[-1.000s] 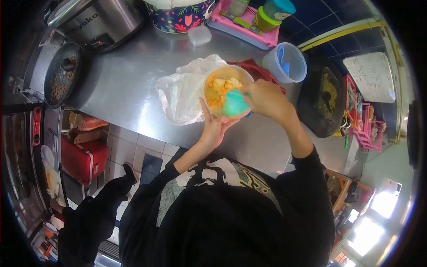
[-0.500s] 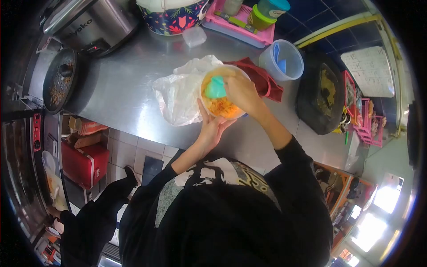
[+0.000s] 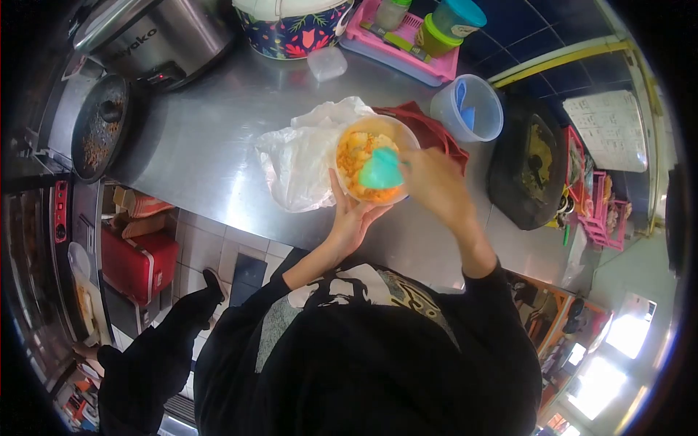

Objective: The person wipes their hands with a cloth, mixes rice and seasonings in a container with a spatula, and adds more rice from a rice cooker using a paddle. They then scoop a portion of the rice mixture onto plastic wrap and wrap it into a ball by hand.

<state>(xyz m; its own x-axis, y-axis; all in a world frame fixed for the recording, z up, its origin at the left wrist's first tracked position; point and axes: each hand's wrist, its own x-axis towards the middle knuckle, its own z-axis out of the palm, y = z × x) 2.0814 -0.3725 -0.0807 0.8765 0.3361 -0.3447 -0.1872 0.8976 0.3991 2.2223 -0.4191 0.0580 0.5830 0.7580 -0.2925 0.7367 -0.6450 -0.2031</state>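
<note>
My left hand is wrapped round the near side of a round, pale plastic tub, its fingers and thumb against the wall. Inside lies crumbly orange-yellow food. My right hand, smeared by motion, grips a turquoise spatula whose broad head rests in the food near the tub's right side. The spatula's handle is mostly hidden by my fingers. Left of the tub, touching or close to it, lies a crumpled translucent plastic bag. A dark red cloth lies behind the tub to the right.
The steel counter holds a pan at left, a steel cooker, a floral container, a small clear lid, a clear bucket and a black dish. Another person's dark-clothed leg shows at lower left.
The spatula head has moved from the tub's far left to its right side, nearer me. My right hand has shifted right and toward me. My left hand still holds the tub.
</note>
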